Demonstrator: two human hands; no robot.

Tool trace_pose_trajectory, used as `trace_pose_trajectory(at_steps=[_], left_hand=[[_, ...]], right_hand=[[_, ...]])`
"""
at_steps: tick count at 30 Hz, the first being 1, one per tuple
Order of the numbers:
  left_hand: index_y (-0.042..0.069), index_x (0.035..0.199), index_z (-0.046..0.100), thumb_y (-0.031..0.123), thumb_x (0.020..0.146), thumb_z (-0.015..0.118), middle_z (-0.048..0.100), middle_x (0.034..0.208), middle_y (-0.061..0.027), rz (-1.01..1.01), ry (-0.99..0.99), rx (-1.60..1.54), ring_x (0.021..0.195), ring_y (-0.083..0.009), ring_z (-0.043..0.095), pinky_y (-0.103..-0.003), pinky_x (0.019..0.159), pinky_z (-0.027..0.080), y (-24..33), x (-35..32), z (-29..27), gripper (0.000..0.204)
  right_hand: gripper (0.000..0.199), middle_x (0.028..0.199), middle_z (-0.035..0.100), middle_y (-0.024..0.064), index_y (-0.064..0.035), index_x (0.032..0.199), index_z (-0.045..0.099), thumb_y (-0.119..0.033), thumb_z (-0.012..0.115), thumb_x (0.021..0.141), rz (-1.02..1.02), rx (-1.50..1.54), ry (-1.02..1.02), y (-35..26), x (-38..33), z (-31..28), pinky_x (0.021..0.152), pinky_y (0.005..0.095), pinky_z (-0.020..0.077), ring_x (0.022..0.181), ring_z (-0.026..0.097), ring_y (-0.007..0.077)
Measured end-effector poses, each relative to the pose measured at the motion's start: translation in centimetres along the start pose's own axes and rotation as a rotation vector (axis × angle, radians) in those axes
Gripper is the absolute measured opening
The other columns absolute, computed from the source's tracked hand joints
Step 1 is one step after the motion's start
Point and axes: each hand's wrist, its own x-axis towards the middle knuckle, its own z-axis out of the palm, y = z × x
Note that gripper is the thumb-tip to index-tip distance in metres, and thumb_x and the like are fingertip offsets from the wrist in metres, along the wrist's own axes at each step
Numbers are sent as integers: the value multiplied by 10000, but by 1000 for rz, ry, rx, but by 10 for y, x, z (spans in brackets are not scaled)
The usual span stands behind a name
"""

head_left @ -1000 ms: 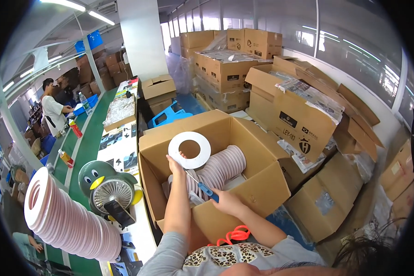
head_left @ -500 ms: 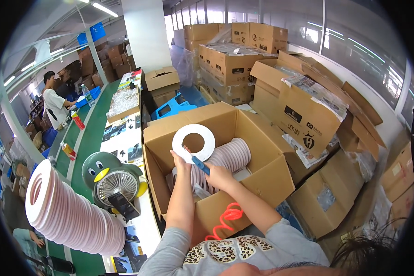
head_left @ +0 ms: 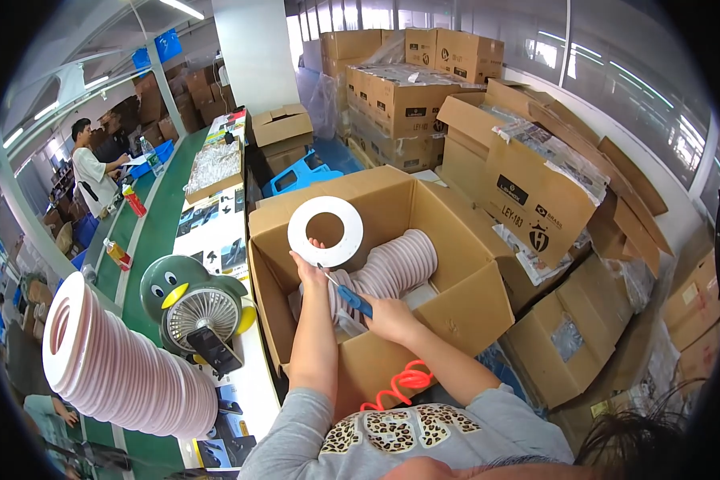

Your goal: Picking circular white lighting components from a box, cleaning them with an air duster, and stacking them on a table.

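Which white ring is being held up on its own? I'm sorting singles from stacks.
The white ring in the left hand, raised over the open box; the others sit stacked.

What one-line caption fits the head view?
Left hand lifts a white ring above an open carton; right hand holds a blue-handled tool.

place: pretty clearly a warehouse or packing floor in a factory
boxes: brown cardboard cartons stacked high at the far end, more open ones piled on the right
line: a long green surface runs down the left, loaded with product boxes and bottles
stock: a fat stack of white rings near left
people: a worker stands at the far left
lighting: strip lights overhead, windows along the right
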Motion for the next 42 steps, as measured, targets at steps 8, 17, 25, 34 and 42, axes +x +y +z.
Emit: trace_pose_trajectory(at_steps=[8,17,25,34,42], left_hand=[[114,1334,326,591,883,246,376,1345,-18,38,-56,62,1194,-190,407,-444,995,330,5,4,-7,661],[123,1228,451,552,909,215,509,1179,-20,55,-58,40,1066,-180,496,-445,955,359,4,-4,3,584],[89,1235,434,566,902,195,500,1186,-37,58,-69,7,1066,-186,492,-427,960,360,4,-2,1,628],[85,1304,360,567,902,193,413,1292,-41,56,-94,-11,1155,-202,404,-422,1027,284,7,-5,5,650],[91,1239,425,588,893,207,495,1144,-22,40,-66,8,988,-181,460,-402,969,334,5,-4,2,644]], right_hand=[[338,783,623,198,-117,1082,535,-159,543,746,-12,-16,-8,10,-4,6,676,482,476,743,599,383],[358,802,626,195,-125,1102,551,-144,531,745,42,-42,-48,12,4,1,684,479,477,751,601,380],[337,800,629,187,-122,1076,566,-157,535,742,76,-31,-28,2,8,-2,680,469,479,748,606,369],[285,804,629,184,-109,1015,563,-162,537,736,192,-69,35,27,16,-18,707,474,475,784,600,379],[276,825,634,186,-96,1005,567,-210,541,755,237,-125,54,34,19,-19,724,469,476,797,606,373]])
